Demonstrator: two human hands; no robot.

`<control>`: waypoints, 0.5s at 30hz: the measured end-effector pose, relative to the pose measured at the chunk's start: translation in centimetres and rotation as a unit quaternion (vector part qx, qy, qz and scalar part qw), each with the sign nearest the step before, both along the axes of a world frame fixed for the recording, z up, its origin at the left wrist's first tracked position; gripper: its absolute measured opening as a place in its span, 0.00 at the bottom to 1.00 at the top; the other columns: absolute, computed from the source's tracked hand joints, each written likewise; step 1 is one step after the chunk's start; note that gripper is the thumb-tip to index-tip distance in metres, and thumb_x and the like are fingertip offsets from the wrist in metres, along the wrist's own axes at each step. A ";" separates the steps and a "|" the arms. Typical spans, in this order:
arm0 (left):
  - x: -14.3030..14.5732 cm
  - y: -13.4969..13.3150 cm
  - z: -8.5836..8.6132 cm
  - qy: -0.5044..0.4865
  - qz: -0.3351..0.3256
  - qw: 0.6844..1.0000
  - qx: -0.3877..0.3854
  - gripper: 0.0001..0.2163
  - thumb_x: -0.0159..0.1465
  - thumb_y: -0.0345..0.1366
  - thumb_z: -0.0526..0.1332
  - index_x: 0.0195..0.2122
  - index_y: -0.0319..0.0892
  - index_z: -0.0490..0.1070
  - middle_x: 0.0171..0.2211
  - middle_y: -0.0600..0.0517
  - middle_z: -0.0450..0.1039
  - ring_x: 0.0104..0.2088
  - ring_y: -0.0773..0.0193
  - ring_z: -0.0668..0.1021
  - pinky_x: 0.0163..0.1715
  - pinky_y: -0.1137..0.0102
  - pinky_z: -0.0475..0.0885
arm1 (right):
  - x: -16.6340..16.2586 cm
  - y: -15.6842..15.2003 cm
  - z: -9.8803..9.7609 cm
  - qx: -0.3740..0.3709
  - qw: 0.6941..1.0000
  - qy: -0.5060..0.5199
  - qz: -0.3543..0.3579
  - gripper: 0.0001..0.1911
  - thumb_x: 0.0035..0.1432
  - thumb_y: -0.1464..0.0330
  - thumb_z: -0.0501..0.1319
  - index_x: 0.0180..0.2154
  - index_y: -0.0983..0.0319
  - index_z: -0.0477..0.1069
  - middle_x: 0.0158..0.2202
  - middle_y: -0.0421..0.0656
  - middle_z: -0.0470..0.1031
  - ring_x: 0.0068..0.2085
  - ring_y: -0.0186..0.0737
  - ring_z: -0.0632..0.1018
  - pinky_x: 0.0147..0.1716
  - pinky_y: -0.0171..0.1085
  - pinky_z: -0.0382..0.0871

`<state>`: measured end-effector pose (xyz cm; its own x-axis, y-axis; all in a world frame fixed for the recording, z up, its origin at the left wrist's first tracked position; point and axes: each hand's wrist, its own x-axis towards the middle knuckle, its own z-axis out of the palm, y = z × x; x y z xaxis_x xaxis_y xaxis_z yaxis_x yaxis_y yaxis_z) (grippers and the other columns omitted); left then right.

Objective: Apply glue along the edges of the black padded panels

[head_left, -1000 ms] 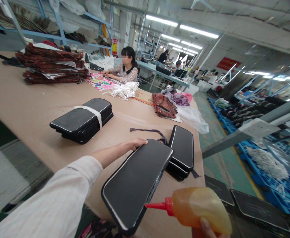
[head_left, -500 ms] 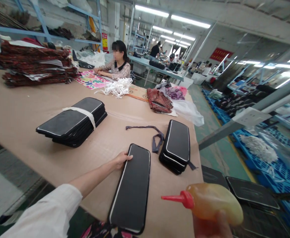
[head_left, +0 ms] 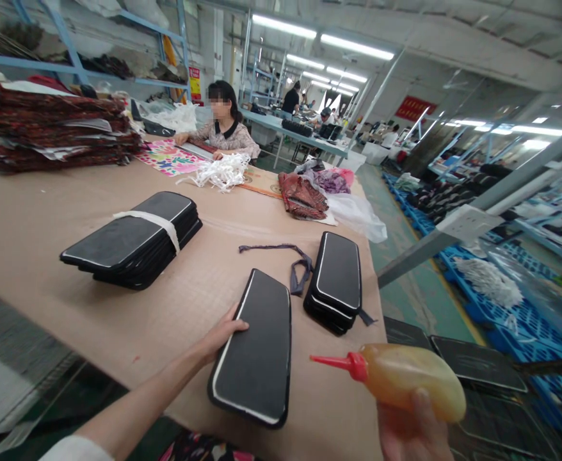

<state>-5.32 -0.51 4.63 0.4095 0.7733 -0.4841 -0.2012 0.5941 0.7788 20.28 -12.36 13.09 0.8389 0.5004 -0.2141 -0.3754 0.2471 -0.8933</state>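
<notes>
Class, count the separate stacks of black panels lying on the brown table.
2: a strapped stack at left, a smaller stack at right. A single panel lies under the left hand.

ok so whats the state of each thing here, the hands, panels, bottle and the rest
left hand: resting on the single black panel's left edge
single black panel: flat on the table, near edge overhanging
right hand: gripping the glue bottle
glue bottle: held sideways, red nozzle pointing left
small panel stack: loose, untied
large panel stack: bound with a white strap
dark strap: lying loose on the table
</notes>
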 end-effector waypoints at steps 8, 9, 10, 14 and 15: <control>-0.9 1.8 5.0 -0.054 -0.024 0.998 0.021 0.34 0.52 0.31 0.57 0.60 0.47 0.47 0.36 0.48 0.74 0.27 0.61 0.77 0.22 0.72 0.71 | 0.1 0.2 0.1 0.017 1.000 -0.020 0.013 0.32 0.31 0.63 0.72 0.43 0.56 0.70 0.45 0.39 0.71 0.45 0.39 0.71 0.38 0.33 0.68; -1.0 1.8 5.2 -0.059 -0.025 0.998 0.019 0.35 0.52 0.30 0.57 0.60 0.47 0.47 0.37 0.48 0.74 0.27 0.61 0.77 0.23 0.71 0.71 | 0.0 0.2 0.0 0.015 1.000 -0.014 0.017 0.32 0.31 0.63 0.72 0.43 0.56 0.70 0.44 0.39 0.71 0.46 0.40 0.70 0.38 0.33 0.68; -1.0 1.8 5.5 -0.064 -0.027 0.997 0.017 0.35 0.51 0.30 0.57 0.60 0.46 0.47 0.37 0.47 0.74 0.27 0.60 0.77 0.23 0.71 0.71 | -0.2 0.2 -0.1 0.012 1.000 -0.010 0.022 0.32 0.31 0.63 0.72 0.43 0.56 0.70 0.44 0.39 0.71 0.47 0.40 0.69 0.38 0.33 0.68; -0.8 2.0 6.4 -0.082 -0.035 0.996 0.012 0.35 0.50 0.29 0.57 0.60 0.45 0.49 0.38 0.47 0.74 0.27 0.61 0.77 0.23 0.72 0.71 | -0.4 0.2 -0.3 0.010 0.999 -0.026 0.038 0.33 0.32 0.63 0.72 0.45 0.56 0.68 0.46 0.39 0.70 0.52 0.41 0.66 0.38 0.32 0.69; -0.7 2.0 6.6 -0.084 -0.034 0.996 0.013 0.35 0.50 0.29 0.57 0.60 0.46 0.50 0.39 0.47 0.74 0.27 0.61 0.77 0.23 0.72 0.71 | -0.3 0.2 -0.3 0.010 0.999 -0.033 0.040 0.33 0.33 0.63 0.71 0.45 0.56 0.68 0.45 0.40 0.70 0.51 0.41 0.67 0.37 0.32 0.69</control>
<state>-6.03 1.54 11.19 0.5346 0.7528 -0.3841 -0.2900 0.5903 0.7533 19.94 -12.13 12.74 0.8086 0.5693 -0.1486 -0.3347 0.2373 -0.9120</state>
